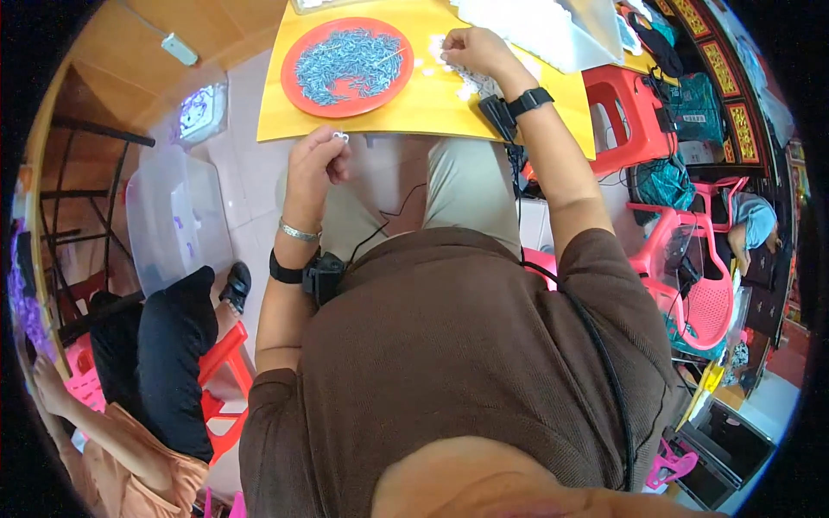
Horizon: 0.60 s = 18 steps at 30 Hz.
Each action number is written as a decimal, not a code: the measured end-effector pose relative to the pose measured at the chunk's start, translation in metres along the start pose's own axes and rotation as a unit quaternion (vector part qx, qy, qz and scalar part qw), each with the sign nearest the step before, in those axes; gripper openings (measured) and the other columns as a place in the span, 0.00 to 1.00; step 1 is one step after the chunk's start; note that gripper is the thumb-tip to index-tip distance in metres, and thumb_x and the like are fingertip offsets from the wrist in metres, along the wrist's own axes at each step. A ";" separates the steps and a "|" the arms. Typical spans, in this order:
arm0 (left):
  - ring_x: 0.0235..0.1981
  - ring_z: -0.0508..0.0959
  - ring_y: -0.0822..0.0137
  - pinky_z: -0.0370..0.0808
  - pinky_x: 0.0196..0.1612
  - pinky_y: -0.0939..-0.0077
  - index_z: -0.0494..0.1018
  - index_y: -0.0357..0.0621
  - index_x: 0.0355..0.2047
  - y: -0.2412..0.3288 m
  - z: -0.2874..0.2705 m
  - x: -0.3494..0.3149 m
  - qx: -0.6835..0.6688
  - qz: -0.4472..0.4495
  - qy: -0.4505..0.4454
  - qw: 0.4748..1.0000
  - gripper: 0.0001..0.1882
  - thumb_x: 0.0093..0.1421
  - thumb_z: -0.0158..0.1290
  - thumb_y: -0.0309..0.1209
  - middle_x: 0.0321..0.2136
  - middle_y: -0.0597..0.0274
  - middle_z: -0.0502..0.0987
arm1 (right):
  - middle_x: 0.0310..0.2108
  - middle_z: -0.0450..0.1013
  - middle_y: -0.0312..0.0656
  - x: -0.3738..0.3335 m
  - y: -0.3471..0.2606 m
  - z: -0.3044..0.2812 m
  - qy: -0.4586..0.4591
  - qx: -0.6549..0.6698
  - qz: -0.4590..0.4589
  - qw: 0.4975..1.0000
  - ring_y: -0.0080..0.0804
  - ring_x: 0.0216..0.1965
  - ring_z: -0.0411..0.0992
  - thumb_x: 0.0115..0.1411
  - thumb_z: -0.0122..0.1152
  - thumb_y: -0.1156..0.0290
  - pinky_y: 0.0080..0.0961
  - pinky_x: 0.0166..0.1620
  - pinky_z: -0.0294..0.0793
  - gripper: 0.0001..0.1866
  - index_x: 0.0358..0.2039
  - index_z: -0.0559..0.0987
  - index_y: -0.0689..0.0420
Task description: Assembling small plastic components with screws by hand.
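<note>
Your left hand [316, 164] pinched a small white piece [340, 136] just off the desk's [432, 99] near edge; right hand [473, 50], fingers curled, touched white bits [471, 84] beyond, nearer them.

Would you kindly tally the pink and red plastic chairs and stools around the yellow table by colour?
Red stools: 2, one by the table, one at lower left
Pink chairs: 1
Total: 3 clearly in view
</note>
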<state>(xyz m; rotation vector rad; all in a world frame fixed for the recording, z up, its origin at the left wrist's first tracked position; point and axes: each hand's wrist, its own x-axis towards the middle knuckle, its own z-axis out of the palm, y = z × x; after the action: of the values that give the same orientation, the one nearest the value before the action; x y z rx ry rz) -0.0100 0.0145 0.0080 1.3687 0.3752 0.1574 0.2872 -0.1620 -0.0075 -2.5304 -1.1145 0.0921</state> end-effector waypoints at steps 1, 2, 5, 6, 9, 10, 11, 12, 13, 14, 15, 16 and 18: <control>0.14 0.66 0.77 0.60 0.19 0.85 0.66 0.44 0.21 -0.001 0.001 0.000 -0.001 -0.001 -0.006 1.000 0.10 0.56 0.44 0.33 0.14 0.68 0.66 | 0.26 0.76 0.44 -0.001 -0.001 0.001 0.009 -0.002 -0.014 1.000 0.39 0.29 0.74 0.46 0.62 0.60 0.30 0.34 0.72 0.12 0.29 0.79 0.52; 0.14 0.66 0.77 0.60 0.19 0.85 0.66 0.44 0.21 -0.001 0.003 0.001 -0.001 -0.001 -0.007 1.000 0.10 0.56 0.44 0.33 0.14 0.68 0.66 | 0.26 0.76 0.44 -0.001 0.001 0.002 0.009 -0.002 -0.013 1.000 0.39 0.29 0.74 0.46 0.62 0.60 0.30 0.34 0.72 0.12 0.29 0.79 0.52; 0.14 0.66 0.77 0.60 0.19 0.85 0.67 0.44 0.21 -0.001 0.008 0.000 -0.003 -0.008 -0.006 1.000 0.09 0.56 0.44 0.33 0.14 0.68 0.66 | 0.26 0.76 0.43 0.001 0.005 0.004 -0.005 -0.002 -0.013 1.000 0.39 0.29 0.74 0.47 0.61 0.60 0.31 0.34 0.72 0.11 0.29 0.79 0.52; 0.14 0.66 0.77 0.60 0.19 0.85 0.67 0.43 0.21 0.000 0.006 -0.001 -0.004 -0.007 -0.013 1.000 0.10 0.56 0.44 0.33 0.14 0.68 0.66 | 0.25 0.76 0.44 0.001 0.005 0.004 0.007 0.008 -0.001 1.000 0.39 0.29 0.74 0.47 0.61 0.60 0.31 0.34 0.72 0.11 0.29 0.79 0.52; 0.14 0.66 0.77 0.60 0.19 0.85 0.67 0.43 0.21 0.001 0.003 0.000 -0.007 -0.004 -0.019 1.000 0.10 0.57 0.44 0.33 0.14 0.68 0.67 | 0.25 0.75 0.44 -0.001 0.015 0.000 0.035 0.032 0.003 0.999 0.39 0.28 0.74 0.47 0.61 0.60 0.31 0.34 0.72 0.11 0.28 0.79 0.53; 0.14 0.66 0.77 0.60 0.19 0.85 0.67 0.43 0.21 0.001 0.003 0.000 -0.008 -0.002 -0.016 1.000 0.10 0.57 0.44 0.33 0.14 0.68 0.67 | 0.24 0.75 0.44 -0.003 0.020 -0.002 0.051 0.046 -0.007 0.998 0.39 0.28 0.74 0.47 0.60 0.60 0.31 0.34 0.72 0.11 0.28 0.79 0.53; 0.14 0.66 0.77 0.60 0.19 0.85 0.67 0.43 0.21 0.001 0.002 0.000 -0.008 -0.001 -0.015 1.000 0.10 0.57 0.44 0.33 0.14 0.68 0.67 | 0.24 0.75 0.44 -0.005 0.017 -0.006 0.051 0.045 -0.008 0.998 0.39 0.28 0.74 0.47 0.60 0.60 0.31 0.34 0.72 0.11 0.28 0.79 0.53; 0.14 0.66 0.77 0.60 0.19 0.85 0.67 0.43 0.21 0.001 0.002 -0.001 -0.006 0.000 -0.014 1.000 0.10 0.57 0.44 0.33 0.14 0.68 0.67 | 0.24 0.75 0.44 -0.008 0.014 -0.010 0.053 0.037 0.015 0.998 0.39 0.27 0.74 0.47 0.61 0.60 0.31 0.34 0.72 0.12 0.29 0.79 0.54; 0.14 0.66 0.77 0.60 0.19 0.84 0.67 0.43 0.21 0.000 0.002 -0.001 -0.004 0.001 -0.013 1.000 0.10 0.57 0.44 0.33 0.13 0.68 0.67 | 0.24 0.75 0.44 -0.012 0.011 -0.015 0.055 0.028 0.039 0.997 0.39 0.27 0.74 0.47 0.61 0.60 0.31 0.34 0.72 0.12 0.29 0.79 0.54; 0.14 0.66 0.77 0.60 0.19 0.84 0.67 0.43 0.21 0.000 0.002 -0.001 -0.004 0.001 -0.013 1.000 0.10 0.57 0.44 0.33 0.13 0.68 0.67 | 0.24 0.75 0.44 -0.015 0.011 -0.021 0.054 0.027 0.039 0.997 0.39 0.27 0.74 0.47 0.61 0.60 0.31 0.34 0.72 0.12 0.29 0.79 0.54; 0.14 0.66 0.77 0.60 0.19 0.84 0.67 0.43 0.21 0.000 0.004 -0.001 -0.002 -0.001 -0.011 1.000 0.10 0.57 0.44 0.33 0.14 0.68 0.67 | 0.25 0.76 0.44 -0.018 0.012 -0.026 0.030 0.017 0.035 0.999 0.39 0.27 0.73 0.47 0.61 0.60 0.31 0.34 0.72 0.13 0.29 0.79 0.54; 0.14 0.66 0.77 0.60 0.19 0.84 0.67 0.43 0.21 -0.001 0.004 0.000 0.000 -0.004 -0.010 1.000 0.10 0.57 0.44 0.33 0.14 0.68 0.67 | 0.25 0.76 0.44 -0.021 0.012 -0.028 0.005 0.006 0.031 0.999 0.39 0.28 0.73 0.46 0.61 0.60 0.31 0.34 0.71 0.13 0.29 0.79 0.55; 0.15 0.66 0.77 0.60 0.19 0.84 0.67 0.43 0.21 -0.004 0.005 0.003 0.000 -0.012 -0.018 1.000 0.10 0.57 0.44 0.33 0.14 0.68 0.67 | 0.26 0.76 0.45 -0.027 0.011 -0.029 0.006 -0.004 0.021 1.000 0.40 0.29 0.73 0.46 0.62 0.60 0.31 0.34 0.71 0.14 0.29 0.79 0.55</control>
<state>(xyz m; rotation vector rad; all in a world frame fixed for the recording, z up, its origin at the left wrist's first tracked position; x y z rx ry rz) -0.0062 0.0104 0.0044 1.3642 0.3621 0.1132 0.2822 -0.1970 0.0132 -2.5589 -1.0583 0.0844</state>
